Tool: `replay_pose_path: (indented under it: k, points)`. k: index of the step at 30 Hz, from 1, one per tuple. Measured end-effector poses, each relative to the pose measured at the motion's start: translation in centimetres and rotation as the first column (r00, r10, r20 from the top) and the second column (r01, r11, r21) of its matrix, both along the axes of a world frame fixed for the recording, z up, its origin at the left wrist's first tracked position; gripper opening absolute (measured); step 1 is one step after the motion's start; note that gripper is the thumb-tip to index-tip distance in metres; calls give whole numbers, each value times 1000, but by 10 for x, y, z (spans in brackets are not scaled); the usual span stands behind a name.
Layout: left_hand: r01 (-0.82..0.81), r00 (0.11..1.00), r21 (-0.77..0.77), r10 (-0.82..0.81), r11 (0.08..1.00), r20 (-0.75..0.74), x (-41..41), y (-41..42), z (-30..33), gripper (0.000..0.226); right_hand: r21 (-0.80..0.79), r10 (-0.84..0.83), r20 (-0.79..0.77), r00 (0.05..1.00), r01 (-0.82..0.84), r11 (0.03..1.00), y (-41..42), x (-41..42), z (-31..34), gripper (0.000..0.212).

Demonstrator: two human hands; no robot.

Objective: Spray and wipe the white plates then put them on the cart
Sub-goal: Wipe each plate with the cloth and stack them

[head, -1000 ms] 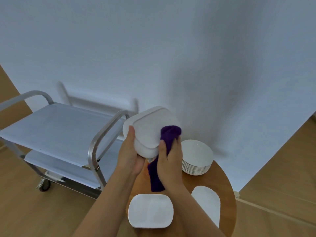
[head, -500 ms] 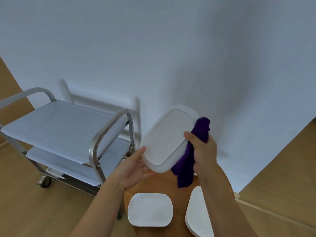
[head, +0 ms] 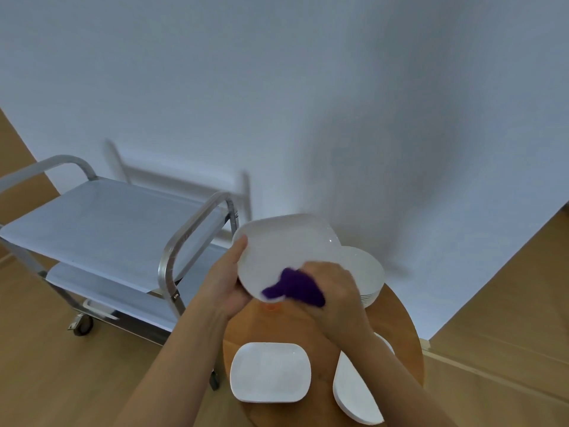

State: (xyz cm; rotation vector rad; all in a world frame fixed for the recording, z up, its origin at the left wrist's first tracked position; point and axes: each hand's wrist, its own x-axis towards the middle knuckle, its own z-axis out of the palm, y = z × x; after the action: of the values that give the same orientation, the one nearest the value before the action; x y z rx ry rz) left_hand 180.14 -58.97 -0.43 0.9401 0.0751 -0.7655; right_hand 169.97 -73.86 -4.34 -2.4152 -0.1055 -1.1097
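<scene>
Both hands hold plate above table.

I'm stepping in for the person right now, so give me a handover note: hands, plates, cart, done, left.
Left hand grips the held plate by its edge, above the round table.
Right hand presses the purple cloth onto it, mid-wipe.
Cart: no plates on the shelves in view.
On the table: a round-plate stack, two more white plates.
Left: finish wiping, load the cart, do the rest.
</scene>
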Motion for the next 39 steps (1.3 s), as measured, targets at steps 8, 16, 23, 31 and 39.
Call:
replay_pose_path:
  k: [8, 16, 23, 31, 39]
  points:
    - [153, 981, -9, -151, 988, 122, -29, -8, -19, 55, 329, -516, -381, 767, 634, 700, -30, 29, 24, 34]
    - [64, 980, 1, -63, 998, 189, -23, -28, -28, 53, 307, -156, -226, 962, 222, 925, 44, 27, 11, 25]
    - [47, 997, -1, -47, 999, 64, -32, -31, -53, 56, 134, -115, -199, 973, 144, 981, 22, -7, -25, 13]
    - [210, 975, 118, -199, 970, -98, -55, -34, -109, 56, 220, -420, -494, 761, 577, 786, -76, -54, -82, 13]
    - [127, 916, 173, -48, 977, -399, -99, -97, -179, 46, 504, -387, -646, 658, 748, 432, -125, -101, -122, 13]
